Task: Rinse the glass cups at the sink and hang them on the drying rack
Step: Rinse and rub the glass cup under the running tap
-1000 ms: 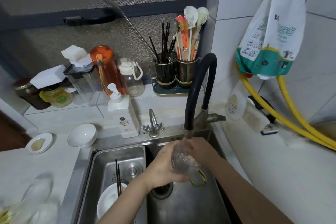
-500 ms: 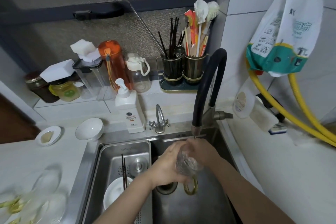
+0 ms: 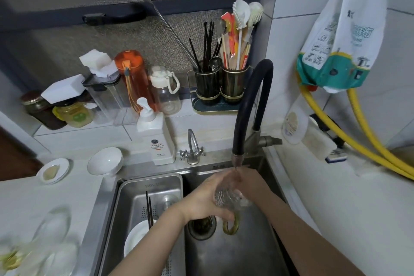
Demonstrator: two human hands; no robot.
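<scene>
A textured clear glass cup [image 3: 226, 199] with an amber handle pointing down is held over the steel sink [image 3: 246, 253], right under the black faucet spout [image 3: 237, 154], where a thin stream of water runs. My left hand [image 3: 201, 201] grips the cup from the left with fingers curled around it. My right hand [image 3: 248, 184] wraps the cup from the right and behind. Blurred glass cups on a rack [image 3: 44, 244] show at the lower left.
A strainer basin [image 3: 152, 188] on the left of the sink holds a white bowl [image 3: 139, 237] and chopsticks. A soap pump bottle [image 3: 156, 141], small tap [image 3: 192, 150], white bowl [image 3: 105, 161] and saucer [image 3: 53, 170] stand behind. Yellow hoses [image 3: 358, 141] run along the right wall.
The cup has turned in my hands, its amber handle swinging from the lower right to straight down. Both hands stay under the spout; the view shifted slightly.
</scene>
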